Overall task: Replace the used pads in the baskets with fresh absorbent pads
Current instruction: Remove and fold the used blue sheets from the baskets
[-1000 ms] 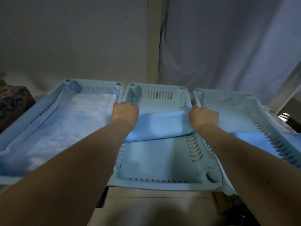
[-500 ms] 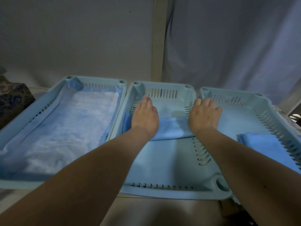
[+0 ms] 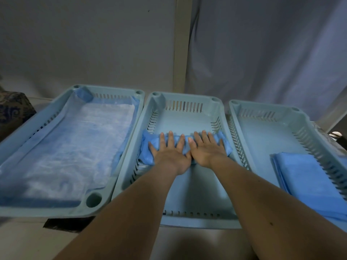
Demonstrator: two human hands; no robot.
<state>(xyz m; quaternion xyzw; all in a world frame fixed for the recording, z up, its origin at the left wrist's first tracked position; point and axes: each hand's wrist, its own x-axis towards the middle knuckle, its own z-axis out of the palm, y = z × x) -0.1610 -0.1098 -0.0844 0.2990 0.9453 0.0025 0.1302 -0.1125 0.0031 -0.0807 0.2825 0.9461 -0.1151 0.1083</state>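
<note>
Three light blue slotted baskets stand side by side. The left basket (image 3: 120,160) is lined with a spread blue and white pad (image 3: 75,147). In the middle basket (image 3: 185,98) a bunched, folded blue pad (image 3: 146,152) lies across its width. My left hand (image 3: 170,152) and my right hand (image 3: 206,149) lie flat on that pad, side by side, fingers straight and spread, pointing away from me. The right basket (image 3: 262,109) holds a folded blue pad (image 3: 308,179) at its near right.
A grey wall and a pale curtain (image 3: 262,53) rise right behind the baskets, split by a beige post (image 3: 181,44). A dark patterned object (image 3: 13,111) sits at the far left. The near edge of the surface lies below the baskets.
The hands went from gripping the pad's edges to lying flat on it, then slid together toward the basket's middle. The pad is now folded into a narrower, bunched strip.
</note>
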